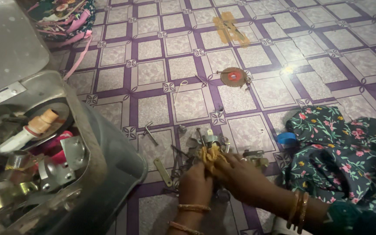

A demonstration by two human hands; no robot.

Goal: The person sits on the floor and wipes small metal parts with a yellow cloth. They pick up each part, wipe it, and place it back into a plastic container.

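Both hands worked low over the tiled floor. The left hand and the right hand were closed together on a crumpled yellow cloth, held just above a scatter of small metal parts. A flat brass strip lay just left of them. Further off sat a round disc with a red centre. A grey bin full of metal fittings stood at the left.
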